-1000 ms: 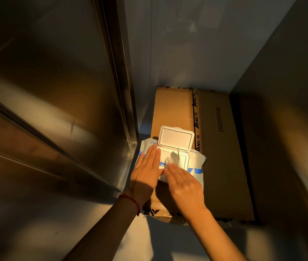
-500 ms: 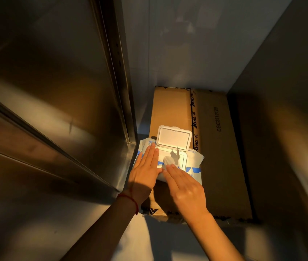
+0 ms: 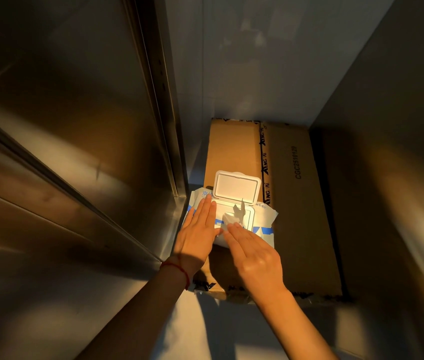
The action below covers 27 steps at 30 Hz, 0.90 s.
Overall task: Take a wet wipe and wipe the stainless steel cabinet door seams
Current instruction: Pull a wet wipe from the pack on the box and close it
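A white and blue wet wipe pack [image 3: 262, 224] lies on a cardboard box [image 3: 301, 203], its white flip lid [image 3: 236, 187] standing open. A wet wipe [image 3: 233, 216] sticks up out of the opening. My left hand [image 3: 197, 235] lies flat on the pack's left side, fingers straight, pressing it down. My right hand [image 3: 252, 255] reaches from the near side, its fingertips pinching the base of the wipe. The stainless steel cabinet door [image 3: 75, 126] fills the left, with a vertical seam [image 3: 161, 113] along its right edge.
A grey wall [image 3: 257, 61] stands behind the box and a dark panel [image 3: 400, 152] rises on the right. The box sits in a narrow gap between cabinet and panel. A pale floor [image 3: 192, 328] lies at the near edge. A red string circles my left wrist.
My right hand's fingertips have closed on the wipe and drawn it slightly further out of the opening. My left hand stays flat on the pack.
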Tool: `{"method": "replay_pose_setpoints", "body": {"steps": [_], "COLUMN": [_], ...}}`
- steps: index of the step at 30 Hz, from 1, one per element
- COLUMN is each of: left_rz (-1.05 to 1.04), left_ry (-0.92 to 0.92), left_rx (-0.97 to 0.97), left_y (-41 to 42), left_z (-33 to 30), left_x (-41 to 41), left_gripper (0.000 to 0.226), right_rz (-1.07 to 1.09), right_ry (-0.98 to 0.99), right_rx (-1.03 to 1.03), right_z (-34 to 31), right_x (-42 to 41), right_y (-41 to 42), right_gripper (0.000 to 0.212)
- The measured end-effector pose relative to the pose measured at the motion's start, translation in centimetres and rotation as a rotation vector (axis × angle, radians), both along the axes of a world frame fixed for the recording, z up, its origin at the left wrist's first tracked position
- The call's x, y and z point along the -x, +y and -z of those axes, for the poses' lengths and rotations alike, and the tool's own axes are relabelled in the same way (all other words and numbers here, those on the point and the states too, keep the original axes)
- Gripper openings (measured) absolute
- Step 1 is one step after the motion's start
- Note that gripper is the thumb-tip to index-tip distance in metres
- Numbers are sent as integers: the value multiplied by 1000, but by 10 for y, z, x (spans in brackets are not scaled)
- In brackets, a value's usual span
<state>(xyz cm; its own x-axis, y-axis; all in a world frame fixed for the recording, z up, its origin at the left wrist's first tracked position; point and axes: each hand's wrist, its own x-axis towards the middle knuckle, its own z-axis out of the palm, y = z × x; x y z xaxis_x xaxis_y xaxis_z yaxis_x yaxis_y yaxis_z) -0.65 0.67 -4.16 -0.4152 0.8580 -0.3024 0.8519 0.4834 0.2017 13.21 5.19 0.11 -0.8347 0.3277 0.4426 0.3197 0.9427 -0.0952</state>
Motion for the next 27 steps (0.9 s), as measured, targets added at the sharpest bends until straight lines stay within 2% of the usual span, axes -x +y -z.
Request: {"method": "replay_pose_setpoints", "body": {"steps": [16, 20, 27], "left_rz": [-17, -36, -43], "left_ry": [-3, -47, -14], "left_rx": [-92, -124, -118], "left_y": [-8, -10, -10], "left_z": [-9, -12, -12], "left_x": [-7, -9, -10], "left_gripper": [68, 67, 65], "right_rz": [-26, -23, -25], "right_ry": [100, 97, 119], "right_rx": [-39, -30, -23], "right_z": [-13, -16, -22], "right_x": [-6, -9, -13], "right_y": [-7, -9, -12], "right_gripper": [43, 44, 43]}}
